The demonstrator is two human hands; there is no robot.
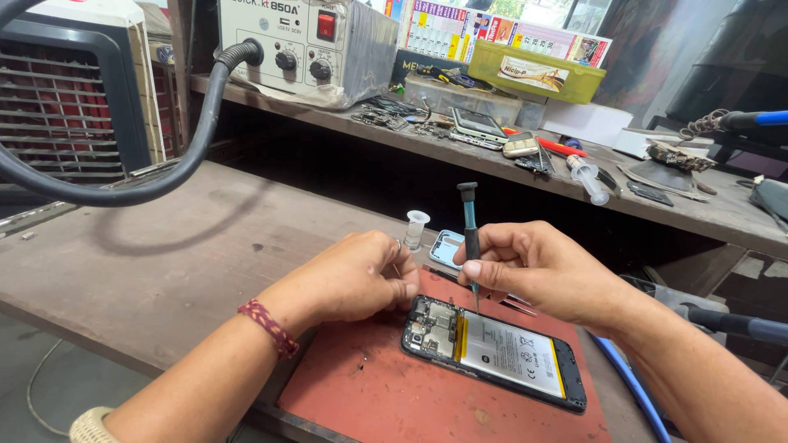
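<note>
While the opened black smartphone (493, 351) lies flat on a rust-red rectangular work mat (369, 394), its back cover off and its circuit board and white-and-yellow battery exposed, the person's right hand (538, 267) holds a slim teal-handled precision screwdriver (471, 242) upright over it. Thumb and fingers of that hand are closed around the lower part of the handle, and the thin steel tip comes down onto the board near the top edge of the battery. The left hand (361, 275), with a braided red thread bracelet (268, 327) on its wrist, rests curled at the phone's upper end, fingers bent inward; whether it pinches anything cannot be told, though its fingertips sit against the phone's top corner. Just behind the 2 hands on the worn grey wooden bench (164, 262) stand a small clear plastic bottle (416, 228) and a pale blue phone part (446, 248), close together. A thick black hose (164, 176) loops across the left of the bench to a grey hot-air rework station (308, 45) on the raised shelf, where a clear syringe (588, 179) lies among loose phone parts.
</note>
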